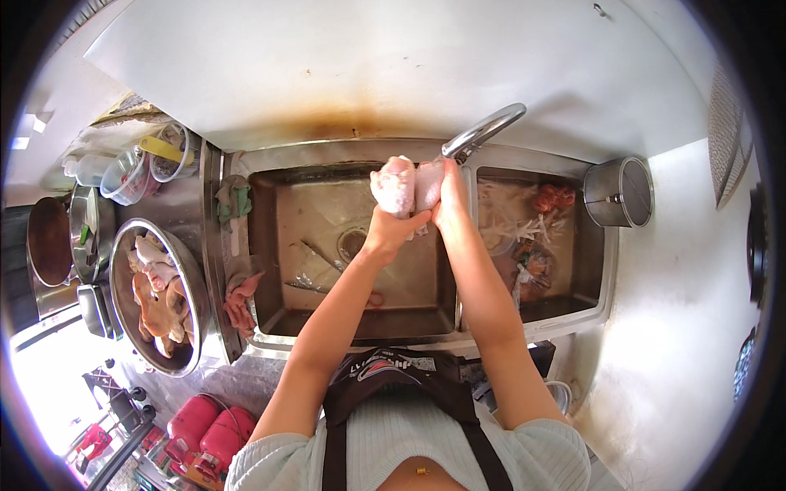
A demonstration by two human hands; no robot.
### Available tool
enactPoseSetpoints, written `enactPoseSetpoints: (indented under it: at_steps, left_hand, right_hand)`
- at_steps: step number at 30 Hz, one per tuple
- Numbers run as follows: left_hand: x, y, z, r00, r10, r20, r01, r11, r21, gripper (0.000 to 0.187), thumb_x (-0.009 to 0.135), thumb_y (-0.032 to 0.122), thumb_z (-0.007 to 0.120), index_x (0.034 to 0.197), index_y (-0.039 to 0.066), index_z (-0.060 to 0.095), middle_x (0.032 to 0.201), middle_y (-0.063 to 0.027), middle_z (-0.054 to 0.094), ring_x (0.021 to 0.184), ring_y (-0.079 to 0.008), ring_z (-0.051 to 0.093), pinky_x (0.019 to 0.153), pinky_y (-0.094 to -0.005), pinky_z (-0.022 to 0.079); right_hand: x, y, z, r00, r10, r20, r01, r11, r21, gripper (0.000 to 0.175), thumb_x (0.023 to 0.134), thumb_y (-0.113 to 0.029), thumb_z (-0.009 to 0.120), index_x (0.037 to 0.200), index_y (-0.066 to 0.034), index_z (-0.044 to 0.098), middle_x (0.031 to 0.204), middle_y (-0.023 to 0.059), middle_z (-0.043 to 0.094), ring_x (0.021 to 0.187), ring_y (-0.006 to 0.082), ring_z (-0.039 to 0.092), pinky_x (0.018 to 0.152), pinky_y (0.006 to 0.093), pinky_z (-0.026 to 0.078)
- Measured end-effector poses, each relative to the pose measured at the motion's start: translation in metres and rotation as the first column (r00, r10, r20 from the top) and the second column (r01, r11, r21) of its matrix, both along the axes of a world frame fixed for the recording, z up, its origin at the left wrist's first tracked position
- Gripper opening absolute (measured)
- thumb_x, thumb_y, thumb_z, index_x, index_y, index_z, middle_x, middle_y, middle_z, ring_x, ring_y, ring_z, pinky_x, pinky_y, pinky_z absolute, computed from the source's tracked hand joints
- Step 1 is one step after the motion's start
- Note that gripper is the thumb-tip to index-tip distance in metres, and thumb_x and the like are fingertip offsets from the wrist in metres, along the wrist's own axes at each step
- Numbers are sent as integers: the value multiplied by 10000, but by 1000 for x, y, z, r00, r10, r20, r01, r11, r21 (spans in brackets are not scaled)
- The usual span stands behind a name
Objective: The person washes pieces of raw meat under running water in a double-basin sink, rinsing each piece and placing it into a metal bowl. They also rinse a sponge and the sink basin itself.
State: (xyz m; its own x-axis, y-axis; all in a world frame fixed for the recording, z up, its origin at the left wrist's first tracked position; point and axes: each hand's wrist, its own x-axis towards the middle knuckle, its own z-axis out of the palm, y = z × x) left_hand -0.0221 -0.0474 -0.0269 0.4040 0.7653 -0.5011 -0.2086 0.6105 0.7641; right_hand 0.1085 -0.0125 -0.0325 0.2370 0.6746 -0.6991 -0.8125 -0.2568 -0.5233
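Raw chicken (393, 187) with pale, bumpy skin is held in both hands above the left basin (405, 288) of a steel double sink. My left hand (390, 236) grips it from below and the left, thumb pointing right. Along its right side, my right hand (451, 199) supports it, close under the chrome faucet (485, 130). Whether the two lobes of meat are one piece or two, I cannot tell. Below, the basin has a round drain (352, 244), a knife-like blade (320, 255) and what look like scissors with orange handles (374, 299).
The right basin (580, 270) holds water, pale strips and bagged items. A steel canister (617, 191) stands on its far right corner. Left are a large steel bowl (199, 319) of raw chicken, cloths (242, 301), plastic tubs (126, 175) and red gas cylinders (212, 433).
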Motion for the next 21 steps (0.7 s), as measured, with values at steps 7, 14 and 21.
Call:
enactPoseSetpoints:
  at_steps: [7,14,21]
  left_hand:
    - [-2,13,10,945,195,262,-150,972,-183,216,758,-19,695,892,44,539,829,-83,601,675,-215,631,560,-313,515]
    - [-38,8,11,873,246,421,-138,953,-269,251,819,-25,625,983,89,473,967,-137,596,785,-282,644,672,-399,550]
    - [-18,8,5,989,117,90,-107,988,-109,467,730,-22,721,1152,2,522,1001,-48,591,873,-170,596,744,-311,489]
  right_hand:
    - [28,-6,-7,855,187,484,-246,967,61,238,907,-189,456,994,-21,600,924,79,630,845,189,592,755,319,470]
    - [2,-27,5,929,346,130,-368,832,415,330,846,-271,629,1084,-44,604,1013,56,633,965,166,582,870,325,433]
    - [-20,-13,20,153,416,896,-604,757,-248,561,803,-368,656,1178,31,539,1007,225,632,955,294,623,791,332,474]
